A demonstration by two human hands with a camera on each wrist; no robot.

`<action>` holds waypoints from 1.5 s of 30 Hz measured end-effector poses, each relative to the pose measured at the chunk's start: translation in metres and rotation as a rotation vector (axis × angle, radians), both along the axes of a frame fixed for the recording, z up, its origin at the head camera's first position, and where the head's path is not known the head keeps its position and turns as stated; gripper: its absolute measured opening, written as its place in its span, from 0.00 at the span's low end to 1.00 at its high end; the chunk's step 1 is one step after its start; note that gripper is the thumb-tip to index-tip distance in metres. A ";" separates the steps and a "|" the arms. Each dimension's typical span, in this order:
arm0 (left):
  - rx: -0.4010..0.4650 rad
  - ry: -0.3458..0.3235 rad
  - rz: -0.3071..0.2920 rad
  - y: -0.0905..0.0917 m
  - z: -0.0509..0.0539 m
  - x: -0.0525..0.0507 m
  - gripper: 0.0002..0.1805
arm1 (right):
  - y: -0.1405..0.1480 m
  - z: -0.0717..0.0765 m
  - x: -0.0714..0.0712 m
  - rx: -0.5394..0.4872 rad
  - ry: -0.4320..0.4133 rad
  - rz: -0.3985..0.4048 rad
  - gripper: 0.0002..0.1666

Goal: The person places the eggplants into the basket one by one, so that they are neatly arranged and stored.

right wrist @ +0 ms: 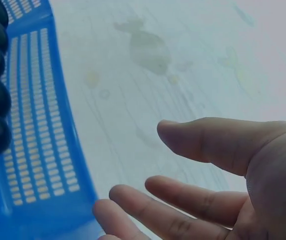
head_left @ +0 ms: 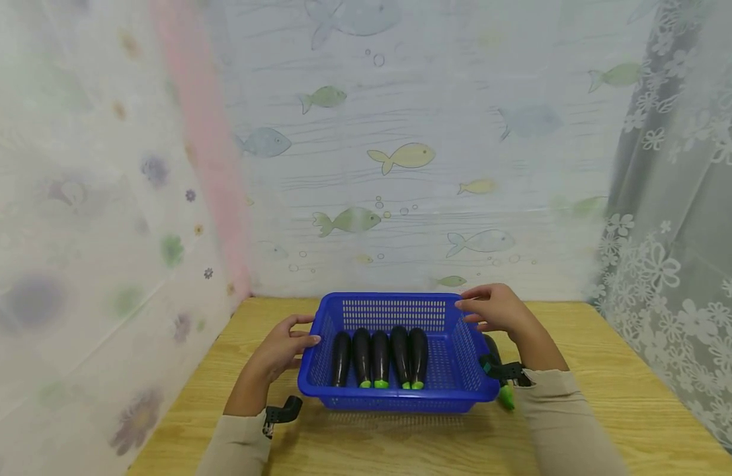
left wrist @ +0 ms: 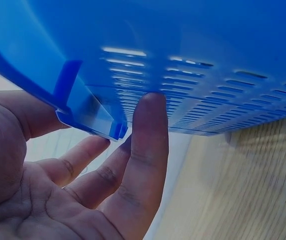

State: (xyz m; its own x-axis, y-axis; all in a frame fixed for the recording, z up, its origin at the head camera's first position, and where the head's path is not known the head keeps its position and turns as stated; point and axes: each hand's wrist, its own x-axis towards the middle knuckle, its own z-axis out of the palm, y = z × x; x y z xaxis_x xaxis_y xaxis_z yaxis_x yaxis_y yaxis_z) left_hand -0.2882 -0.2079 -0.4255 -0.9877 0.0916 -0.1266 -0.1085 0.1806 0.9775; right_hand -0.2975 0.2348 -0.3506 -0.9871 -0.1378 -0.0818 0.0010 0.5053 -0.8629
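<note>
A blue plastic basket point(head_left: 395, 393) with slotted walls holds several dark eggplants point(head_left: 380, 357) lying side by side, left of its middle. My left hand point(head_left: 279, 347) grips the basket's left rim; in the left wrist view, the thumb is at the rim and a fingertip point(left wrist: 150, 107) touches the slotted wall from outside. Over the far right corner is my right hand point(head_left: 493, 309), its fingers spread. The right wrist view shows that hand's thumb point(right wrist: 197, 140) apart from the basket, and its fingertips close to the rim. Whether they touch it, I cannot tell.
Another eggplant point(head_left: 506, 395) lies on the wooden table point(head_left: 604, 370) just right of the basket, partly hidden by the right wrist and its camera. A fish-patterned curtain point(head_left: 413, 218) hangs behind the table, with a flowered sheet point(head_left: 104, 264) on the left and a lace curtain point(head_left: 687, 284) on the right.
</note>
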 end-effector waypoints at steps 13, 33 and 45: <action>0.012 -0.003 -0.008 0.000 0.002 0.000 0.32 | 0.057 -0.016 0.020 -0.163 -0.003 -0.103 0.44; 0.034 -0.003 -0.021 0.000 0.000 -0.001 0.32 | 0.075 -0.072 0.014 -0.117 -0.130 -0.179 0.48; 0.024 -0.001 -0.011 0.000 0.000 0.000 0.32 | 0.075 -0.098 0.003 -0.057 -0.166 -0.201 0.46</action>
